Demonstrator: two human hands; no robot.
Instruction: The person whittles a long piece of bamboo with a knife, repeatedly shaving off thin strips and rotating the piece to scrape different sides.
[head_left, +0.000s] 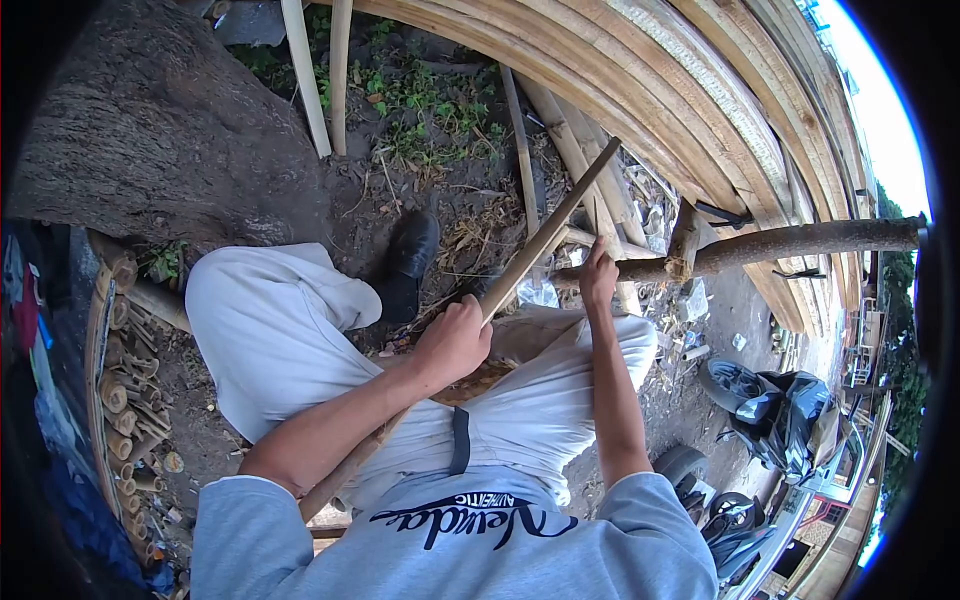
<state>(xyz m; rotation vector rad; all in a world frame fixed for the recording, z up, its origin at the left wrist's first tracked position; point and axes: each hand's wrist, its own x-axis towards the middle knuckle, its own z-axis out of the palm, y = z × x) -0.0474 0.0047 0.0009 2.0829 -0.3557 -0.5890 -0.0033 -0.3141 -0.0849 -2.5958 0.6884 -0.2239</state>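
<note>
A long wooden stick (545, 236) runs diagonally from under my left forearm up to the right, over my lap. Wrapped round its middle is my left hand (455, 342), closed, knuckles up. Farther right, my right hand (600, 275) is closed in a pinch near a thin pale strip and the end of a dark round pole (740, 250); what lies between its fingers is too small to make out. The pole passes just beside that hand and reaches to the right edge. My legs in pale trousers (290, 310) are spread beneath both hands.
A thick tree trunk (150, 130) stands at the upper left. Curved-looking stacked planks (640, 75) fill the upper right. Cut bamboo pieces (120, 420) lie at the left. Motorcycles (775, 405) are parked at the lower right. My black shoe (410, 250) rests on the soil.
</note>
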